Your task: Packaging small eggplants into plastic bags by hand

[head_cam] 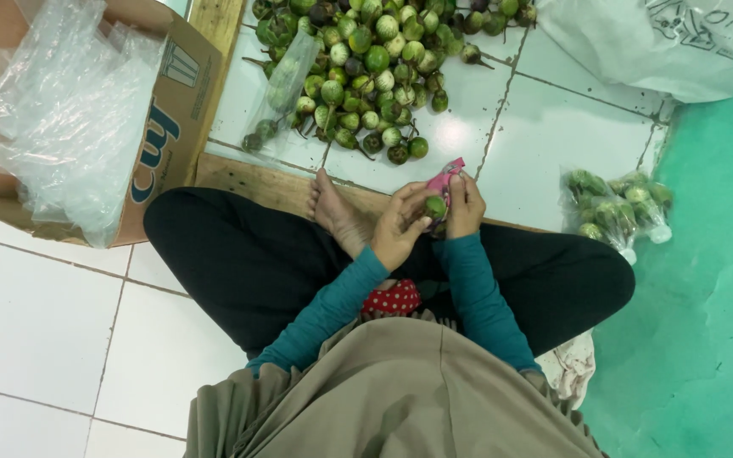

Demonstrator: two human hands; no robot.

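Left hand (396, 227) grip clasped a small green eggplant (435, 206) above the lap | right hand (466, 203) grip pinched a pink tool (444, 175) touching it | eggplant pile (366, 68) lay on tiled floor (553, 127) ahead | bagged eggplants (617, 208) sat right.

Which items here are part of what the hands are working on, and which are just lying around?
In hand:
- left hand holding a small green eggplant
- right hand on a pink tool
- eggplant pile on the tiled floor
- filled clear bags of eggplants

Lying about:
- cardboard box of empty plastic bags
- white sack
- green mat
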